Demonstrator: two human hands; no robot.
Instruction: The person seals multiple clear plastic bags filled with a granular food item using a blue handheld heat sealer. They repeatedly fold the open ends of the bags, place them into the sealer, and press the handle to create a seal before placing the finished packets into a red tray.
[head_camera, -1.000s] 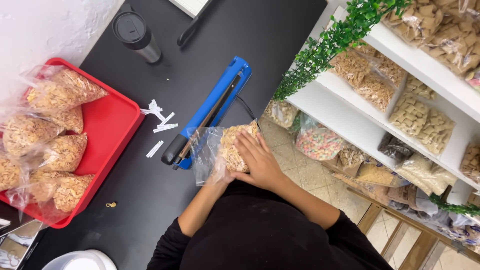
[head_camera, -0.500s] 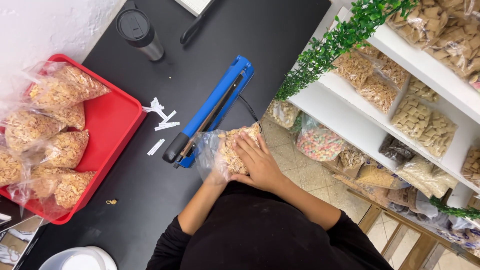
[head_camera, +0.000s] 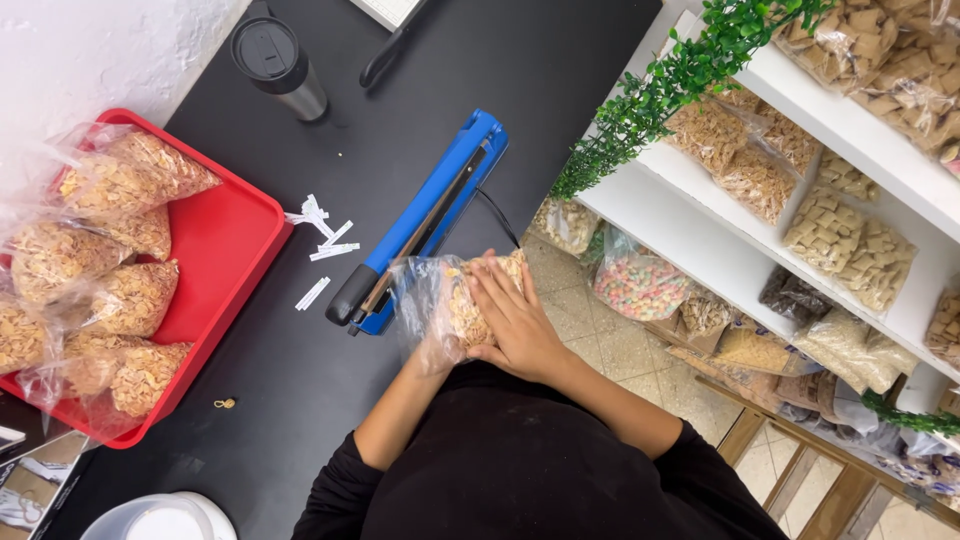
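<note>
The right hand (head_camera: 518, 322) lies flat, fingers spread, pressing on a clear bag of cereal (head_camera: 452, 305). The left hand (head_camera: 432, 352) is mostly hidden under the bag, so its grip cannot be told. Just beyond the fingertips lies a blue heat sealer (head_camera: 425, 218) on the black bench (head_camera: 300, 370). Farther left lie white paper strips (head_camera: 322, 232), then a red tray (head_camera: 228, 240) of filled bags.

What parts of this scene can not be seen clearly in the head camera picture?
- Left hand: mostly hidden behind the clear bag of cereal; its grip cannot be told.
- Open end of the bag: crumpled plastic, so sealed or not is unclear.
- Blue heat sealer: its near end is covered by the bag.
- White round container: cut off by the bottom edge.
- Small gold object on the black table: too small to identify.
</note>
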